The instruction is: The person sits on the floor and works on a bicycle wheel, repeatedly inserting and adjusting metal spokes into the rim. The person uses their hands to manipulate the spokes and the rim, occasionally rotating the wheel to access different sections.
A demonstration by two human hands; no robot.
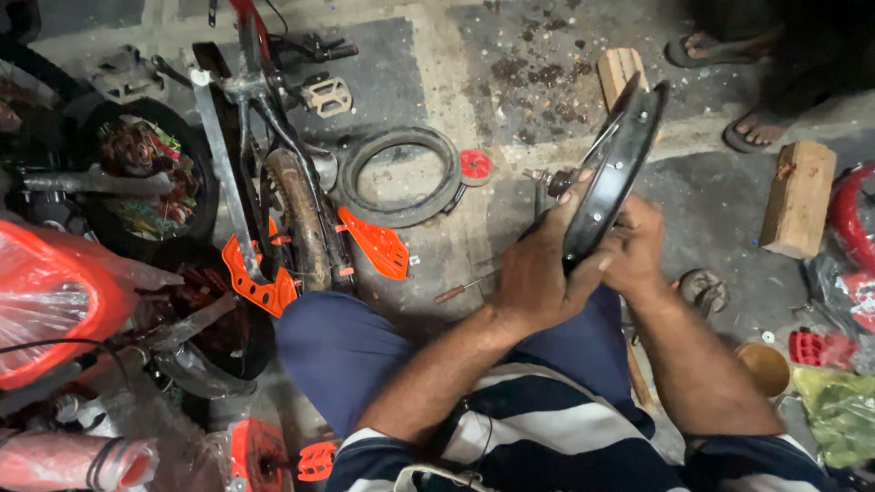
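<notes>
A small black wheel rim (624,150) with thin spokes stands on edge in front of me, tilted to the right. My left hand (536,273) grips its near lower edge from the left side. My right hand (636,248) holds the rim from the right, its fingers curled behind it. An axle end (545,180) sticks out at the hub, just above my left hand. My blue-trousered knee (342,351) lies below both arms.
A loose black tyre (399,175) and a red disc (475,166) lie on the concrete floor. A small bicycle frame (264,173) with orange parts lies at left. Wooden blocks (798,196) sit at right. Another person's sandalled feet (752,128) stand at top right.
</notes>
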